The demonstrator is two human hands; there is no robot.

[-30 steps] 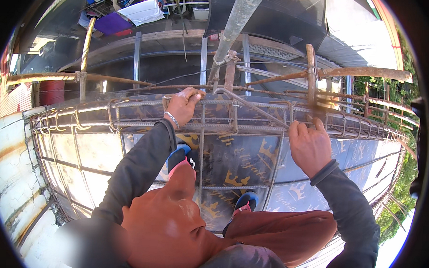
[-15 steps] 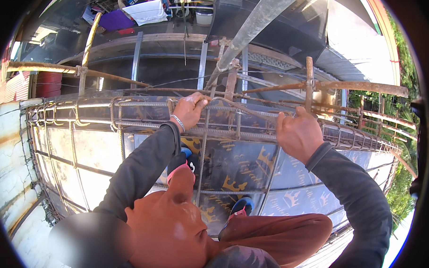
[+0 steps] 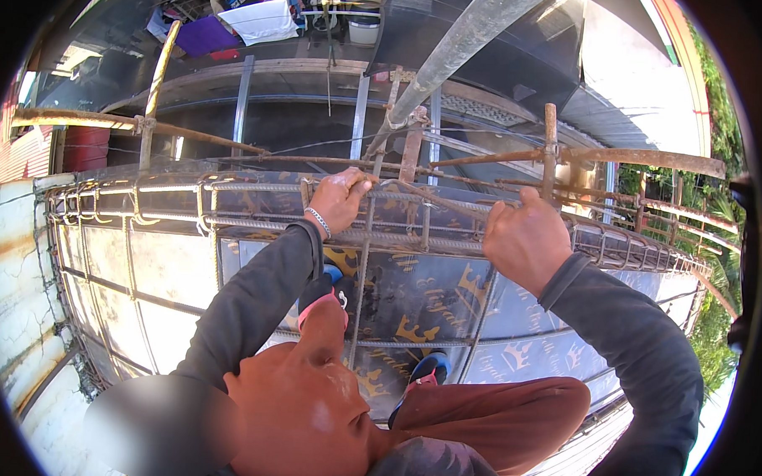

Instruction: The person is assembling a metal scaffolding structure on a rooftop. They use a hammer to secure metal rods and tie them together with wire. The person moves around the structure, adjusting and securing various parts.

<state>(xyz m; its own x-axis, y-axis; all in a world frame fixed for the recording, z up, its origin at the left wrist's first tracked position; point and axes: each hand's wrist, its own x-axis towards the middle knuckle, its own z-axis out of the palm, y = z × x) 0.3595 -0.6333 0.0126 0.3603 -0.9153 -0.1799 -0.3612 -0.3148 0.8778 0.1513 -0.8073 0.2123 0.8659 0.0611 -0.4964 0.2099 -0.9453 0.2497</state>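
A thin rusty steel rod [image 3: 437, 195] runs between my two hands above the top of a long rebar cage [image 3: 264, 222]. My left hand [image 3: 339, 200], a chain bracelet at its wrist, pinches the rod's left end beside an upright bar. Closed in a fist, my right hand [image 3: 528, 241] grips the right end; its fingers hide that part of the rod. Ribbed bars and square stirrups [image 3: 202, 205] make up the cage, tied together with wire. Below it, vertical rebar [image 3: 361, 279] crosses thinner horizontal bars over dark printed panels [image 3: 413, 294].
A grey metal pipe [image 3: 463, 56] slants up past the cage. Rusty scaffold pipes [image 3: 208, 140] stand and cross beyond it. My feet, in blue and black shoes [image 3: 431, 366], stand among the bars. A cracked white wall [image 3: 14, 284] is at left; a yard with a bucket [image 3: 362, 29] lies beyond.
My right hand has shifted slightly left, nearer my left hand. The left hand has edged a little right, and both keep hold of the rod.
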